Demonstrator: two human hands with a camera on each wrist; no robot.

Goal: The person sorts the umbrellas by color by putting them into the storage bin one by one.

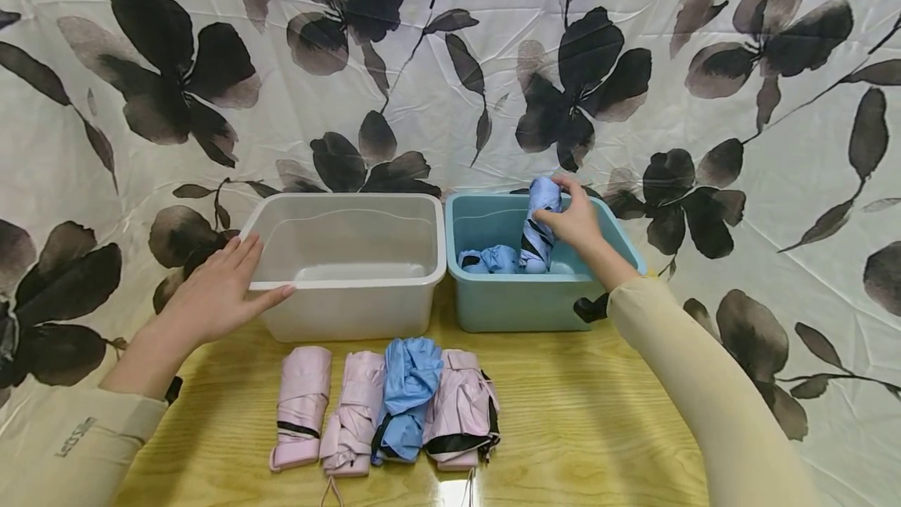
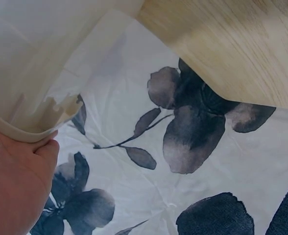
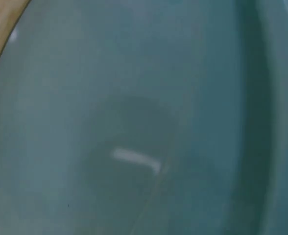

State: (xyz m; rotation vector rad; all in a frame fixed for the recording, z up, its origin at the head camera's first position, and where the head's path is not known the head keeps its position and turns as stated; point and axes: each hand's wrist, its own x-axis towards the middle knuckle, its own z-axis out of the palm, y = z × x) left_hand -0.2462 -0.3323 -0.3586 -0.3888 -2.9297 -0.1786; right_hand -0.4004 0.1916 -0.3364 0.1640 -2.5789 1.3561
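My right hand (image 1: 576, 219) grips a folded periwinkle-blue umbrella (image 1: 540, 217) near its upper end. It stands tilted inside the teal bin (image 1: 524, 307), its lower part behind the front rim. Beside it in that bin lies another blue folded umbrella (image 1: 489, 259). Fingers stretched out, my left hand (image 1: 214, 288) rests on the left front corner of the whitish bin (image 1: 345, 311), thumb along the front rim. The left wrist view shows this hand (image 2: 16, 181) against the bin's rim. Only the teal bin's wall (image 3: 134, 73) fills the right wrist view; the hand is not seen there.
In front of the bins lie folded umbrellas in a row: a pink one (image 1: 303, 397), a second pink one (image 1: 355, 405), a blue one (image 1: 408, 382) and another pink one (image 1: 461, 397). They rest on a wooden table (image 1: 563, 413). A floral cloth (image 1: 464, 131) hangs behind.
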